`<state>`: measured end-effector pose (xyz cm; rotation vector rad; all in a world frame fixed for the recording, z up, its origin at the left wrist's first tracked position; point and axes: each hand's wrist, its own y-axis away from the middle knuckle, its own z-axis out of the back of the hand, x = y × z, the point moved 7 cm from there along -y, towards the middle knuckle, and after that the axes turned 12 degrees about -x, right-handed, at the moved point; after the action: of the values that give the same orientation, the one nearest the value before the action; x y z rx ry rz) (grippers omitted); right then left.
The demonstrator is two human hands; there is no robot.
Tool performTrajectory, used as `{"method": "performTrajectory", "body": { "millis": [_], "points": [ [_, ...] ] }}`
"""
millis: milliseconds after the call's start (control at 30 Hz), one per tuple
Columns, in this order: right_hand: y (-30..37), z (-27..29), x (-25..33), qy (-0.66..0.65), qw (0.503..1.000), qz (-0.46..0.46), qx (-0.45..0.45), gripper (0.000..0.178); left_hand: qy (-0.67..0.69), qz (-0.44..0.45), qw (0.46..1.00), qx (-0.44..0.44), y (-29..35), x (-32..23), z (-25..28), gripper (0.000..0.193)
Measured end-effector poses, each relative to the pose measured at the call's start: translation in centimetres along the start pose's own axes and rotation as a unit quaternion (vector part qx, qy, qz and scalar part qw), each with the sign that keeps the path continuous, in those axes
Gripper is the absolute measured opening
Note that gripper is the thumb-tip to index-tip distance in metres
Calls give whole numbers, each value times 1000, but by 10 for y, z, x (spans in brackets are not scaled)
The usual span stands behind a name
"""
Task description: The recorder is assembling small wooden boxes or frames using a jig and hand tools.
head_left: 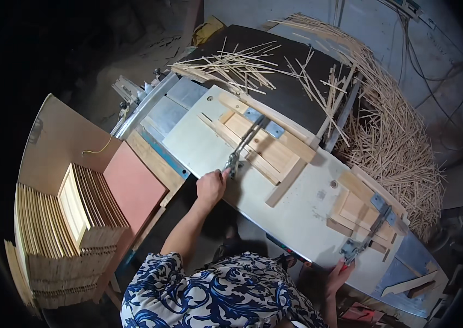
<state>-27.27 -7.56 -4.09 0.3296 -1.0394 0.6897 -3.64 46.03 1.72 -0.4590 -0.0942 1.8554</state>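
My left hand [211,186] is closed around the handle end of a metal toggle clamp [248,138]. The clamp reaches over a small wooden panel [241,126] set between wooden rails on a pale board [297,213]. At the lower right, my right hand [339,280] grips the red handle of a second toggle clamp [353,250]. This one lies across another wooden workpiece [354,209], also framed by wooden blocks on the board. The clamps partly cover both workpieces, and the right fingers are partly hidden by the handle.
Several grooved wooden panels [45,216] stand stacked at left beside a reddish board [133,177]. Thin wooden strips are scattered over a dark tabletop [297,52], and a large heap of strips [392,136] curves along the right. Offcuts [410,285] lie at the board's right end.
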Motion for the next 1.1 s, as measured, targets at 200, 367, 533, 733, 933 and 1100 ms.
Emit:
{"method": "performTrajectory", "body": {
  "millis": [200, 367, 533, 733, 933, 1100],
  "points": [
    [26, 31, 23, 82, 994, 13, -66, 44, 53, -26, 998, 35, -8, -3, 6, 53],
    [45, 45, 53, 91, 992, -18, -84, 47, 68, -33, 997, 34, -12, 7, 9, 52],
    [54, 58, 77, 189, 973, 75, -113, 41, 109, -70, 991, -28, -20, 8, 19, 53],
    [104, 82, 125, 158, 976, 36, -142, 33, 244, 158, 906, 307, -29, 56, 27, 72],
    [74, 113, 187, 202, 976, -12, -80, 44, 351, 328, 776, 409, -42, 61, 62, 89],
    [22, 118, 196, 80, 982, 1, -172, 54, 538, 364, 677, 345, -43, 4, 111, 93]
  ]
}}
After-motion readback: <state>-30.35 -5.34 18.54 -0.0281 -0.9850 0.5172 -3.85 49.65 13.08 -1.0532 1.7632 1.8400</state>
